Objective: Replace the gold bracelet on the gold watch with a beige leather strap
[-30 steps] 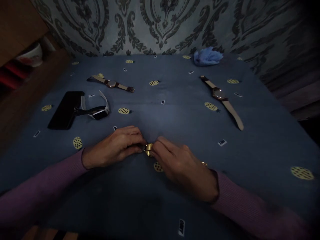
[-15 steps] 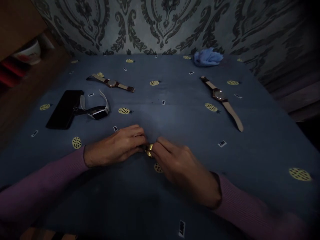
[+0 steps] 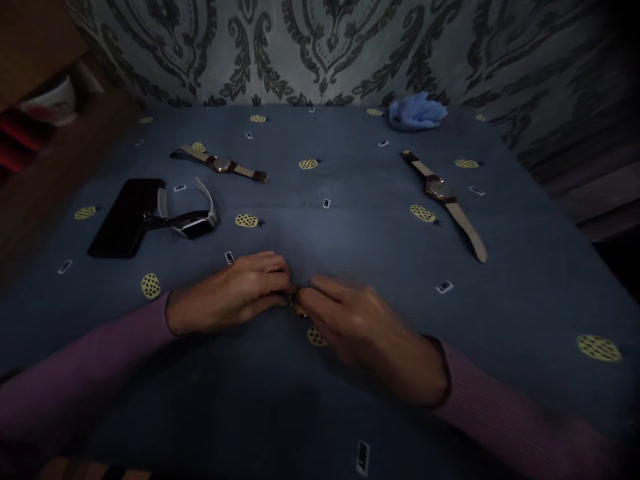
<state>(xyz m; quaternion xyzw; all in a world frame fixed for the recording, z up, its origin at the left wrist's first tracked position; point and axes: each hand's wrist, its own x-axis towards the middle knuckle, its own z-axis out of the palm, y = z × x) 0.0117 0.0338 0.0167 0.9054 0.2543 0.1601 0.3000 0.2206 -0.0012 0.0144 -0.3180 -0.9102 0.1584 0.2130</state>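
Note:
My left hand [image 3: 250, 287] and my right hand [image 3: 355, 320] meet low over the middle of the table. Between their fingertips is a small gold-coloured watch-like piece [image 3: 301, 309], mostly covered by the fingers. The right hand pinches it from the right, thumb and fingers together. On its left side the left fingertips are closed against it; a dark bit shows there, too small to make out. A smartwatch with a pale strap [image 3: 199, 228] lies beyond the left hand. One strapped watch [image 3: 221, 165] rests at the back left, and another [image 3: 440, 189] at the right.
A black phone [image 3: 127, 219] lies left of the smartwatch. At the back right sits a crumpled blue cloth [image 3: 417, 112]. The table carries a blue pineapple-print cloth [image 3: 360, 240]. A wooden shelf with a bowl [image 3: 53, 103] stands along the left side, and a patterned wall rises behind.
The gold-coloured piece has turned between my fingers, and less of its bright surface shows. My right hand has tipped slightly; the left hand has barely moved.

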